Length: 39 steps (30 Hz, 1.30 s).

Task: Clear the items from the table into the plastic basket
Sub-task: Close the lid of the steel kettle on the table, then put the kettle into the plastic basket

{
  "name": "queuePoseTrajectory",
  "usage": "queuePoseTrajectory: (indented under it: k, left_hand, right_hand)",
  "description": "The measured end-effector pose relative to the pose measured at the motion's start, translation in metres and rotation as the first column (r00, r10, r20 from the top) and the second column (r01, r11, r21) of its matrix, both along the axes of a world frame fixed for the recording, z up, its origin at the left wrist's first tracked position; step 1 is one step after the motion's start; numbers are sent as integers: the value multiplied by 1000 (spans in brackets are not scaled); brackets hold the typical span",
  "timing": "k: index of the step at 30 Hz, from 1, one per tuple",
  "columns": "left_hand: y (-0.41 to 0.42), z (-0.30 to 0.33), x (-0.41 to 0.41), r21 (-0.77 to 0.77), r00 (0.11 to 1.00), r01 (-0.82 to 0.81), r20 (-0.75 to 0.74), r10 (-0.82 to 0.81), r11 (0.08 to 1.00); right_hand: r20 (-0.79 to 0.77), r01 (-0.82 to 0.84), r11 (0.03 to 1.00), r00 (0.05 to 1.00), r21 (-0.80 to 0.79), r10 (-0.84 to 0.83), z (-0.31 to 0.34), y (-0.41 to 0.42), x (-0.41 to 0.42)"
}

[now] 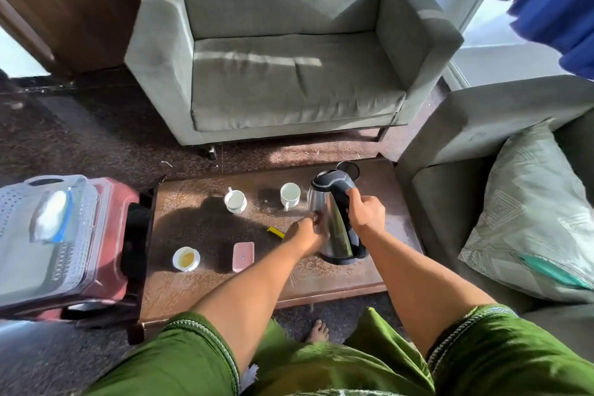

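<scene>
**Both hands on the kettle at the right of the tabletop**

A person in green sleeves leans over a low brown tabletop (199, 286). The right hand (366, 212) is wrapped closed around the black handle of a steel electric kettle (334, 222), which tilts toward the far side. The left hand (305, 235) presses against the kettle's metal side, fingers curled on it.

Left of the kettle stand two white cups (235, 201) (290, 195); whether they hold anything cannot be told. Nearer, toward the left, a small white bowl (186, 259) holds yellowish liquid, and a pink case (243, 256) lies beside it. A yellow strip (275, 231) shows by the left hand.

The plastic basket (48, 235), pale and perforated, sits on a red stool (109, 235) left of the tabletop. Inside it lies a white and blue packet (51, 215).
</scene>
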<state>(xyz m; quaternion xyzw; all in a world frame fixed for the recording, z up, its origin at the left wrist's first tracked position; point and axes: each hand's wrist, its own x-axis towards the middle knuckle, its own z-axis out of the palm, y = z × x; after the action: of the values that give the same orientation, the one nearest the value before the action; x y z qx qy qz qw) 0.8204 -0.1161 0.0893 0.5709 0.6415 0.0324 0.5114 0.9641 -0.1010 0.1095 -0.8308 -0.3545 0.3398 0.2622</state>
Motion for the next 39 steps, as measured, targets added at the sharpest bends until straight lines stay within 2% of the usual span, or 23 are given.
queuePoseTrajectory:
  k: [3,7,11,15,18,20,24,28,32,37,39]
  left_hand:
    - [5,-4,-13,-8,997,-72,39,72,997]
    - [12,-2,-38,-13,939,-315,137,314,949]
    - [11,24,-76,-90,806,-540,231,545,837]
    - [0,47,-131,-18,728,-673,154,667,739]
    - [-9,60,-175,-68,612,-762,251,750,645]
    - [-15,63,-210,-28,540,-826,249,804,563]
    - [-38,65,-286,-99,463,-848,342,818,521]
    - [-76,84,-363,-177,376,-883,286,882,434]
    - [-107,96,-441,-138,395,-892,225,891,431]
    - [-122,90,-526,-147,338,-914,240,910,378]
    - [-119,89,-556,-135,290,-935,243,926,328]
  right_hand:
    - [-11,-38,998,999,46,38,7,3,-15]
    - [-39,-109,986,993,124,114,19,15,-41]
    - [-57,-220,964,971,151,231,30,21,-80]
    - [-77,-303,942,946,144,316,43,22,-134]
    - [-76,-378,914,917,148,392,54,20,-181]
    - [-85,-426,890,893,164,443,63,13,-216]
    - [-91,-501,851,850,157,518,75,-9,-292]
    - [-62,-625,768,768,141,637,78,-34,-370]
    - [-51,-699,696,698,163,714,83,-57,-443]
    - [-33,-790,588,592,174,805,79,-67,-523]
    - [-10,-826,533,540,183,841,77,-67,-547]
